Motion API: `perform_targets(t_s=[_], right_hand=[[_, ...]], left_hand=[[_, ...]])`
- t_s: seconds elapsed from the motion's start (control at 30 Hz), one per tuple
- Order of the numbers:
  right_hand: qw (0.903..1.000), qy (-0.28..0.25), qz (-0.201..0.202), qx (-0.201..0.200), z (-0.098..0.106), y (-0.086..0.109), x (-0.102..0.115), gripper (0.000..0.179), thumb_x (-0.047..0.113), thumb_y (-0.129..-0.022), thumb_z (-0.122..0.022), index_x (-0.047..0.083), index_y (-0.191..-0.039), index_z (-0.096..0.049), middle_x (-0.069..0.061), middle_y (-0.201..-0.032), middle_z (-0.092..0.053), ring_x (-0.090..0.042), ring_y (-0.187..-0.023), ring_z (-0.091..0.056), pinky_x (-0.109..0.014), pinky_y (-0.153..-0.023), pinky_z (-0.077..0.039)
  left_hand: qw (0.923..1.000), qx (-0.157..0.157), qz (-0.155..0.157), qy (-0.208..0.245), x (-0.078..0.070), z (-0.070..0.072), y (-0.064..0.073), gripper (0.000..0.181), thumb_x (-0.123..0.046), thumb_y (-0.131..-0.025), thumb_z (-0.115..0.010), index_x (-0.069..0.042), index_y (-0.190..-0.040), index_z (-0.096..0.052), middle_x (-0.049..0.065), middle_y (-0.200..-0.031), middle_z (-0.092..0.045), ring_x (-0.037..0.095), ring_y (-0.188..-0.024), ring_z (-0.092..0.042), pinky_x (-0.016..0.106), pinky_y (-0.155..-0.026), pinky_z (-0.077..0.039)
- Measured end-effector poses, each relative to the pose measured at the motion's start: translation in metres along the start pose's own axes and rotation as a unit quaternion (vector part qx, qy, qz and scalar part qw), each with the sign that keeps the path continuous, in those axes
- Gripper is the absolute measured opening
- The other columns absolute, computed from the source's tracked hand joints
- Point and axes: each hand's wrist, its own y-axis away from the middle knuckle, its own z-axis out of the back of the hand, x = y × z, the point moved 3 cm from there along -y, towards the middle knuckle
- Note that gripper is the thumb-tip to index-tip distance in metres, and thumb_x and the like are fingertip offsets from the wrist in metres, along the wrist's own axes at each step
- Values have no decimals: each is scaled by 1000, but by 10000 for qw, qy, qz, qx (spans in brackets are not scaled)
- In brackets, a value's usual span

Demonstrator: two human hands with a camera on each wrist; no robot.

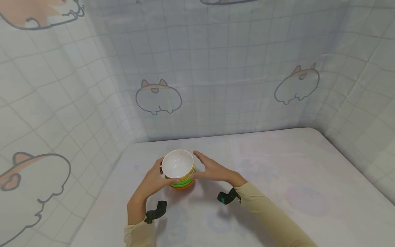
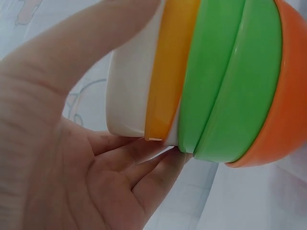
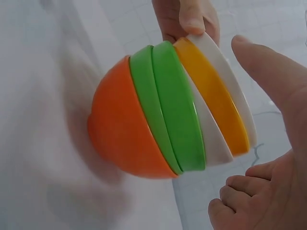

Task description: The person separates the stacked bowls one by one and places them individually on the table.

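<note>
A nested stack of bowls stands on the table: an orange bowl (image 3: 120, 124) lowest, two green bowls (image 3: 177, 105) over it, then a white one, a yellow bowl (image 3: 216, 96) and a white bowl (image 1: 178, 164) on top. The upper bowls tilt against the green ones in the right wrist view. My left hand (image 1: 153, 180) holds the stack's upper part from the left, thumb on the top white bowl's side and fingers round the far side. At the right, my right hand (image 1: 214, 169) is spread around the stack, thumb and fingers apart; a gap shows in the right wrist view.
The table (image 1: 277, 178) has a pale printed cover and reaches far to the right of the stack. A hanging cloth (image 1: 216, 103) with grid lines and cartoon animals encloses it at the back and both sides. Dark wrist cameras (image 1: 226, 196) sit on both forearms.
</note>
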Motion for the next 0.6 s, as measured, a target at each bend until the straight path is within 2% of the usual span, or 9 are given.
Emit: perform_targets(t_s=[0.17,0.43,0.6], right_hand=[[9999,-40,120,-1,-4,-5,2,99,53,-82,-71,14,-155,-16,-2,-158,-21,-18,-142,-24,-43,-110,-30],[9976,-262,628,-116,-13,-12,6,94,42,-80,-79,14,-152,-25,1,-149,-37,-16,-137,-33,-49,-107,-33],[9950,-313,903,-280,-18,-21,7,90,39,-79,-80,14,-149,-30,0,-141,-45,-15,-126,-45,-41,-101,-42]], left_hand=[[9999,-29,-144,59,1,-1,-1,105,-42,-67,-88,-6,-146,-29,17,-144,-41,35,-131,-42,49,-104,-38],[9998,-8,-196,53,1,-1,-2,104,-35,-67,-90,-3,-145,-29,18,-142,-42,35,-129,-43,48,-103,-39],[9998,-5,-193,6,1,0,-1,103,-37,-68,-89,-4,-145,-29,18,-143,-42,35,-129,-44,48,-103,-40]])
